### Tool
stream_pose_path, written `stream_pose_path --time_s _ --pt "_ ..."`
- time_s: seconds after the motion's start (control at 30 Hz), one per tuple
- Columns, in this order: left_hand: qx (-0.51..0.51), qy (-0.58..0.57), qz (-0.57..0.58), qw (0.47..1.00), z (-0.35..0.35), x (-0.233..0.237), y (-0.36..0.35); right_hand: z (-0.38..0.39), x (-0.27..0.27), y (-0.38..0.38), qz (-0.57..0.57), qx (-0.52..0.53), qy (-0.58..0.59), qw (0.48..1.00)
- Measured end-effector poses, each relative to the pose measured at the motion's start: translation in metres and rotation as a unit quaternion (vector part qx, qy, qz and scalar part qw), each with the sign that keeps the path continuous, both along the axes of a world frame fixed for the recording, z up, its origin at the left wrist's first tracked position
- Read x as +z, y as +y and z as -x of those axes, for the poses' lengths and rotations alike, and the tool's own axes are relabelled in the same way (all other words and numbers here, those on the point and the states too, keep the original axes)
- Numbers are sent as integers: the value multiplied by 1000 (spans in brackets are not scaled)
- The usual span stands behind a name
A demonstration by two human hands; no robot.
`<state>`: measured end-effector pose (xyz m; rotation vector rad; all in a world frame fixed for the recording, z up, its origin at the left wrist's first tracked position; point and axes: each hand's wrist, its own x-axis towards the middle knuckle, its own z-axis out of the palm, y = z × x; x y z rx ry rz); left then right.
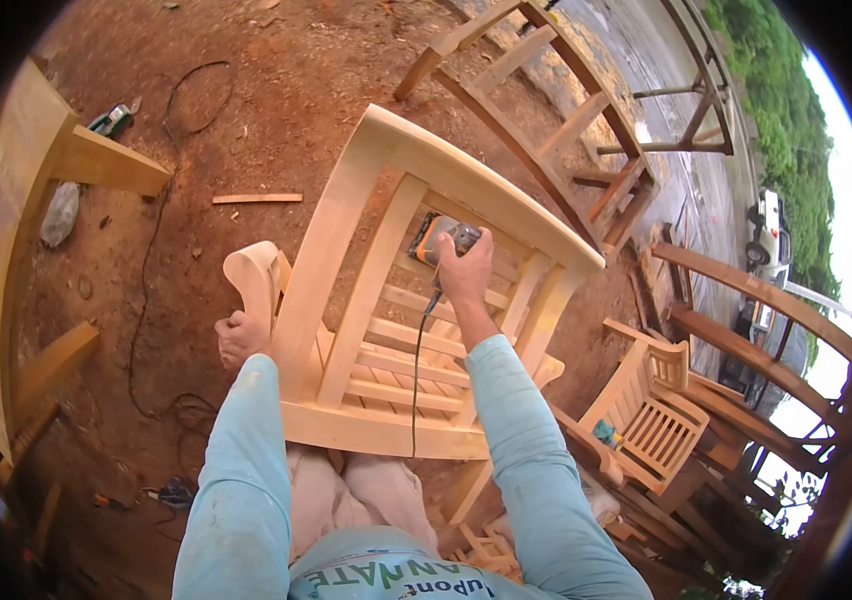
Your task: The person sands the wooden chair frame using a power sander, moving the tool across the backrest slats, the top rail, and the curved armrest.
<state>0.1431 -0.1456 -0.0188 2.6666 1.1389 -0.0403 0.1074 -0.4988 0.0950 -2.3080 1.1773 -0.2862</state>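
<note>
A pale wooden chair [346, 215] with a slatted back and seat stands tilted in front of my legs. My right hand [466, 270] is closed round an orange and grey electric sander [430, 238], which sits at the slats of the chair's back. A dark cord [418, 370] hangs from the sander and runs down over the chair's lower rail. On the left, my left hand [243, 340] is closed at the chair's curved armrest [251, 270]; its fingertips are partly hidden.
A large wooden piece [36, 200] with legs stands at the left. Bare wooden frames [546, 110] are at the upper right, and a slatted chair [646, 420] at the right. A loose stick [258, 198] and a black cable [151, 260] lie on the dirt ground.
</note>
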Motion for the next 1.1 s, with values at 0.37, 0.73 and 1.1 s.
stream_pose_path --time_s 0.37,0.73,1.1 --pt "-1 2 -11 1000 -1 -1 0 -14 10 12 -12 7 -1 1000" --pt "18 39 29 999 -3 8 -1 11 9 -11 18 -19 31 999" --pt "29 40 36 998 -4 4 0 14 0 -7 2 7 -1 1000"
